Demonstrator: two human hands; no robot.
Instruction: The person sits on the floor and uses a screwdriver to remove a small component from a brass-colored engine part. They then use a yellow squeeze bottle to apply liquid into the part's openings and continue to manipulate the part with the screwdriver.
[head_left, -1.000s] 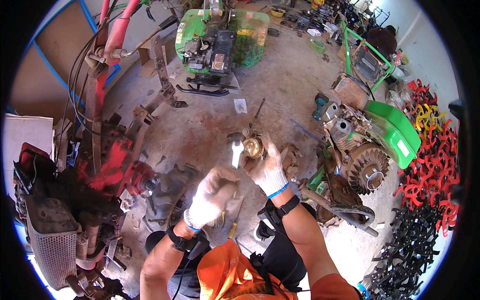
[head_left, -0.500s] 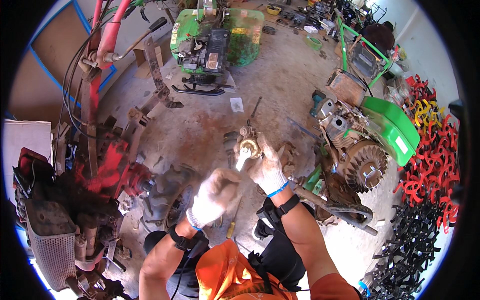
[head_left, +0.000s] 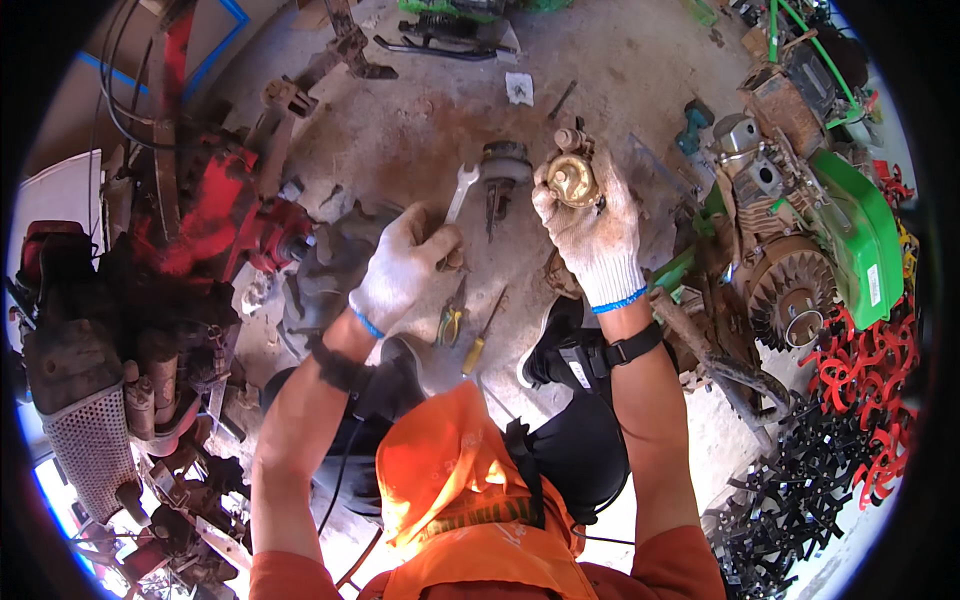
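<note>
My left hand [head_left: 405, 262], in a white knit glove, is closed around an open-end wrench [head_left: 463, 188] whose jaw points up and away from me. My right hand [head_left: 605, 240], gloved too, grips a small carburetor [head_left: 573, 180] with a round, brass-coloured bowl facing up. A clear gap lies between wrench and carburetor. On the floor between my feet rest a yellow-handled screwdriver [head_left: 473, 357] and pliers [head_left: 450, 326] with yellow-green grips. Beyond my hands a dark round part [head_left: 506, 162] sits on the concrete.
An engine [head_left: 780, 240] with a finned flywheel and green tank [head_left: 858, 240] stands at right. Red and black curved blades [head_left: 860, 370] are piled beside it. Red machinery [head_left: 225, 210] and a perforated metal guard [head_left: 85, 440] crowd the left. White paper [head_left: 519, 88] lies ahead.
My hands have moved apart. The wrench has come away from the carburetor to the left, while the carburetor has gone right. The whole view has tilted down toward me.
</note>
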